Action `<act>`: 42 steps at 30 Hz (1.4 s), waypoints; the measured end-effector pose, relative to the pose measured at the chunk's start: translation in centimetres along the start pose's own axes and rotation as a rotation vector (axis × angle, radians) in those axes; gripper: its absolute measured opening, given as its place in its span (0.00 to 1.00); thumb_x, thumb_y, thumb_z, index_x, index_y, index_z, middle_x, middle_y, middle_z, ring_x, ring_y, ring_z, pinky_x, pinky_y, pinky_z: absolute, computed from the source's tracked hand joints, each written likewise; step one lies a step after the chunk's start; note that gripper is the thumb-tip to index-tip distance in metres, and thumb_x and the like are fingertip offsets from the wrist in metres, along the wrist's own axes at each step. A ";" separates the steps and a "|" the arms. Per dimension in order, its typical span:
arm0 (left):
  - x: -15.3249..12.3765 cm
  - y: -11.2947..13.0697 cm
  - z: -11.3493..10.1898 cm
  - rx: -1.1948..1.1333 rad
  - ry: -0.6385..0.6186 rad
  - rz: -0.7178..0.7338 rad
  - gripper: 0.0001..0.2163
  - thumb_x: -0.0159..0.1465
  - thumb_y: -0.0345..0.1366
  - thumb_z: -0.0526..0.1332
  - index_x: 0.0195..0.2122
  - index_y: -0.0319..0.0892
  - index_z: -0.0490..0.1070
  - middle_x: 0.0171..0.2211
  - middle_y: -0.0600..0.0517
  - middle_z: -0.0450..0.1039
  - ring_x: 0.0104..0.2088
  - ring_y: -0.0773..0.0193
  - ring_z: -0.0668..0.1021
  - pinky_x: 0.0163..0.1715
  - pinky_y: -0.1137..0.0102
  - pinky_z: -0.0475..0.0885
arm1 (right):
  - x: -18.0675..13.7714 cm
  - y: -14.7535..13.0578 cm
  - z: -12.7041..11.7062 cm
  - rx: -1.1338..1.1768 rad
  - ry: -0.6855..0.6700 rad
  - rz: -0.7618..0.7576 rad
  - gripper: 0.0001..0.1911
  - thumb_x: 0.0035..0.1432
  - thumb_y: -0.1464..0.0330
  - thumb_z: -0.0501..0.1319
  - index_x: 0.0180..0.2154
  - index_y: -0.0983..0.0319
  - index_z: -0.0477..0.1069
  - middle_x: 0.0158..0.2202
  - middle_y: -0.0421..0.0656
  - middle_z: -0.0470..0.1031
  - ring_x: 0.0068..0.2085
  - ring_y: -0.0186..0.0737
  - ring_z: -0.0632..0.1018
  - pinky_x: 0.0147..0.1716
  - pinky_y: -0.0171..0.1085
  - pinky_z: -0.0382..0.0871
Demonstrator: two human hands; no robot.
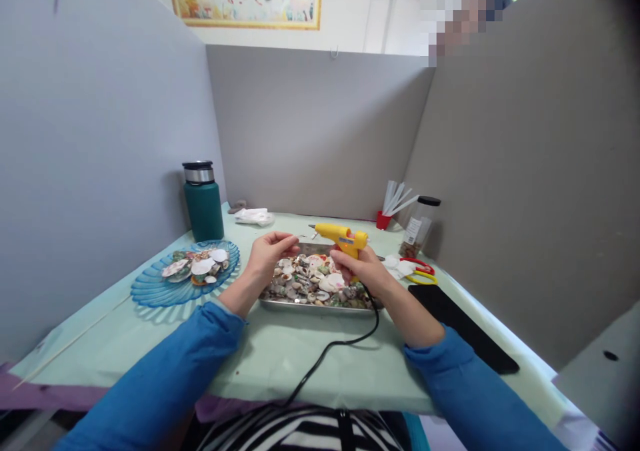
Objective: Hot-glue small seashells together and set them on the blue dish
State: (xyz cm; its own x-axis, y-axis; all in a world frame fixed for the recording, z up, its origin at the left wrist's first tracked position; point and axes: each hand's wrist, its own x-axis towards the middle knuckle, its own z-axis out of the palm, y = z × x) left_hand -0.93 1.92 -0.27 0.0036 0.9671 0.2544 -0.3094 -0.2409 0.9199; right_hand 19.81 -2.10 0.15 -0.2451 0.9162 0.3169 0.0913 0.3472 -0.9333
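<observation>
My right hand (pixel 364 268) is wrapped round the handle of a yellow hot glue gun (pixel 340 233), whose nozzle points left. A black cord runs from its base down over the table edge. My left hand (pixel 270 254) is pinched just left of the nozzle; whatever its fingertips hold is too small to name. Beneath both hands lies a metal tray (pixel 320 308) full of mixed shells (pixel 313 281). To the left, a blue scalloped glass plate (pixel 160 292) carries a cluster of shells (pixel 200 264).
A green bottle (pixel 203 208) stands behind the plate, with a white bag (pixel 254 217) nearby. At right are a red cup (pixel 383 220) of glue sticks, a clear jar (pixel 419 228), scissors (pixel 423 276) and a black mat (pixel 463 328). Grey partitions (pixel 315 131) enclose the table.
</observation>
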 end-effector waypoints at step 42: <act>-0.2 0.4 0.3 -0.033 0.011 0.056 0.14 0.44 0.37 0.71 0.29 0.35 0.73 0.25 0.51 0.76 0.26 0.67 0.78 0.32 0.71 0.73 | -1.0 0.2 0.4 -0.931 0.016 -0.490 0.12 0.48 0.74 0.56 0.38 0.62 0.66 0.33 0.44 0.72 0.33 0.39 0.72 0.33 0.33 0.60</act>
State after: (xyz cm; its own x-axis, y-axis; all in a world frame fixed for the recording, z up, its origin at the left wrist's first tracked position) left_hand -0.81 1.60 0.10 -0.0251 0.9531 0.3015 -0.3401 -0.2918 0.8940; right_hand 19.73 -2.99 -0.43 -0.4439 0.6340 0.6332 0.6930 0.6909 -0.2060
